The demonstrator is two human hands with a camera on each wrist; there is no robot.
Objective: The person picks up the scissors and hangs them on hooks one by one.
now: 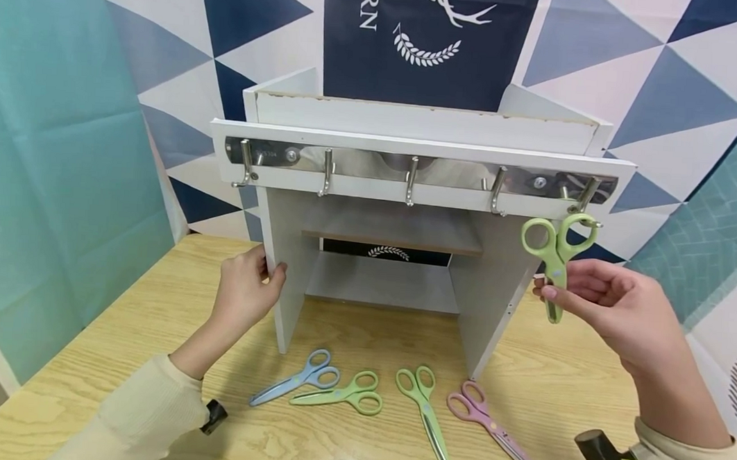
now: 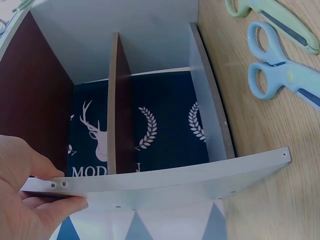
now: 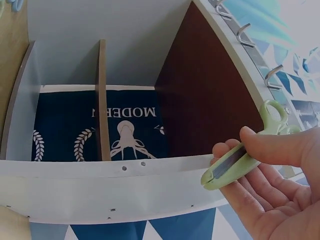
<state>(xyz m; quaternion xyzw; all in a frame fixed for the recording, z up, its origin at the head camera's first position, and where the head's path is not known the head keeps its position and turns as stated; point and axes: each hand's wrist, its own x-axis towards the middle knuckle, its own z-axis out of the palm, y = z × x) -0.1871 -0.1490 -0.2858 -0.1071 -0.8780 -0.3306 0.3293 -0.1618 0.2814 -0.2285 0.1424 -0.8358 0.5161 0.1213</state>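
My right hand (image 1: 627,309) pinches a pair of green scissors (image 1: 556,267) by the blade, between thumb and fingers. Their handle loops point up, and one loop overlaps the tip of the rightmost hook (image 1: 588,194) in the head view. In the right wrist view the green blade (image 3: 231,170) lies across the fingers under the thumb. My left hand (image 1: 247,283) grips the front edge of the white shelf unit's left side panel (image 1: 275,274). The left wrist view has that thumb and the fingers on either side of the panel edge (image 2: 150,181).
A metal rail (image 1: 372,164) with several hooks runs along the unit's top front. On the wooden table before it lie blue scissors (image 1: 298,378), two more green scissors (image 1: 341,395) (image 1: 424,410) and pink scissors (image 1: 489,425). Patterned cloth (image 1: 261,16) hangs behind.
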